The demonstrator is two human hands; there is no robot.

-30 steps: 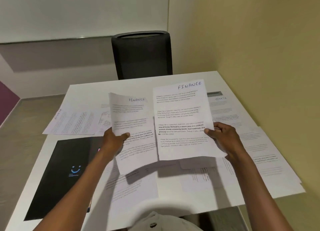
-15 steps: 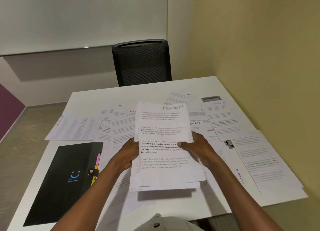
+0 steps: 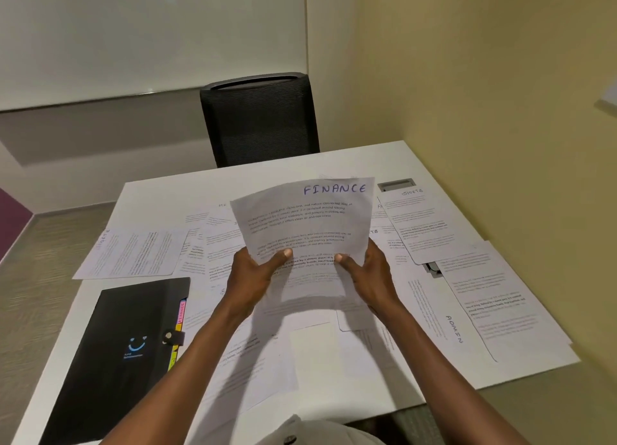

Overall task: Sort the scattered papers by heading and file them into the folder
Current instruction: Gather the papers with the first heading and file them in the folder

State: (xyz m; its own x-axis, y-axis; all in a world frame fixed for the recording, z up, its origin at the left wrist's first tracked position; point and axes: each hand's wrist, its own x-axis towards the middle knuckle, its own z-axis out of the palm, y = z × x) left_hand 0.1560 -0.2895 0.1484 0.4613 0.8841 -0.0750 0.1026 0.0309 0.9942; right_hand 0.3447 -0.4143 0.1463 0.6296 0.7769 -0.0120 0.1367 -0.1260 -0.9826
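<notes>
Both hands hold up a stack of white sheets headed FINANCE [image 3: 307, 224] above the middle of the white table [image 3: 160, 190]. My left hand [image 3: 257, 274] grips its lower left edge, thumb on the front. My right hand [image 3: 367, 274] grips the lower right edge the same way. The stack stands nearly upright, tilted back. A black folder [image 3: 123, 351] with coloured tabs and a snap strap lies closed at the near left. More printed sheets lie scattered flat: one at the left [image 3: 133, 254], one headed SPORTS [image 3: 424, 224] at the right, one headed ADMIN [image 3: 444, 314] at the near right.
A black mesh chair [image 3: 260, 120] stands at the table's far side. A yellow wall [image 3: 500, 110] runs close along the right edge. A small grey object [image 3: 395, 184] peeks out behind the SPORTS sheet. Papers overhang the table's left and right edges.
A second ago each hand held its own FINANCE sheet. They were brought together into one stack, which is now raised upright and gripped by both hands at its lower edges.
</notes>
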